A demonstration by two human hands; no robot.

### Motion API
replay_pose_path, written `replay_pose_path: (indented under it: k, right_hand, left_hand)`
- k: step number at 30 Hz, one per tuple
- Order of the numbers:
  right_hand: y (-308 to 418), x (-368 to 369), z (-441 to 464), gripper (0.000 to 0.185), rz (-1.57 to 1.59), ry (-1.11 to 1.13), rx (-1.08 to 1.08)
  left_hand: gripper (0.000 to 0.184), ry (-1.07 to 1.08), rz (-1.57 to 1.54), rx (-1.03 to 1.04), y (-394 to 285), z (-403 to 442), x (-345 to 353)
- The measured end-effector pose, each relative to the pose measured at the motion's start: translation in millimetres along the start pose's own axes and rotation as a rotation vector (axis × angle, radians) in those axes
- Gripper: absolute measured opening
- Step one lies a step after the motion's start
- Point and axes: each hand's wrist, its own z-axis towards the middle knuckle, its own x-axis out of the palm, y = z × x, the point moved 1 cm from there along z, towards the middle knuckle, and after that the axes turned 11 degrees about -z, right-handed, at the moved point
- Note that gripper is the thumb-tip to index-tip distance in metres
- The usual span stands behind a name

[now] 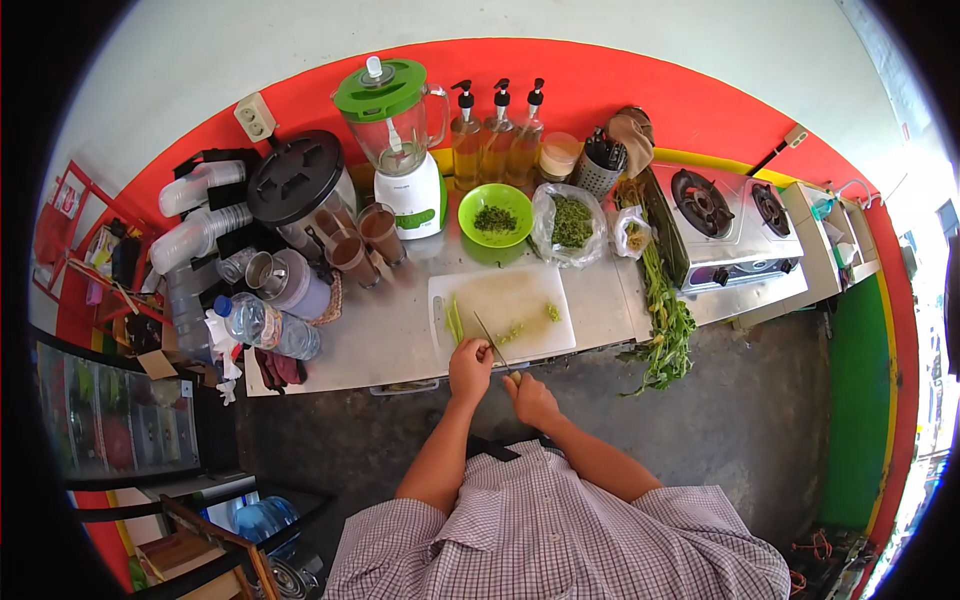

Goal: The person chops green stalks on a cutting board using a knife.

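Observation:
My right hand [533,398] is closed round the handle of a knife [488,336], whose thin blade points up and left over the near edge of a white cutting board [500,280]. Beside the blade, my left hand [470,370] has its fingers curled together; what they hold, if anything, is hidden. Green celery stalks [454,318] lie on the board just beyond my left hand. Small cut celery pieces [512,333] are right of the blade, with another little cluster [553,313] near the board's right side.
Behind the board stand a green bowl [522,207] and a plastic bag [574,228], both with chopped greens. Leafy celery [664,330] hangs over the counter edge beside the gas stove [735,240]. A blender [408,195], brown-filled cups [352,260] and a water bottle [275,328] stand to the left.

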Motion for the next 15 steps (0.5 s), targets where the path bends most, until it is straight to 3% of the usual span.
replay_pose_path:
  k: [15]
  right_hand:
    - [5,-9,15,0.064,-0.003,0.087,-0.071]
  left_hand:
    - [0.008,0.047,0.052,-0.011,2,4,0]
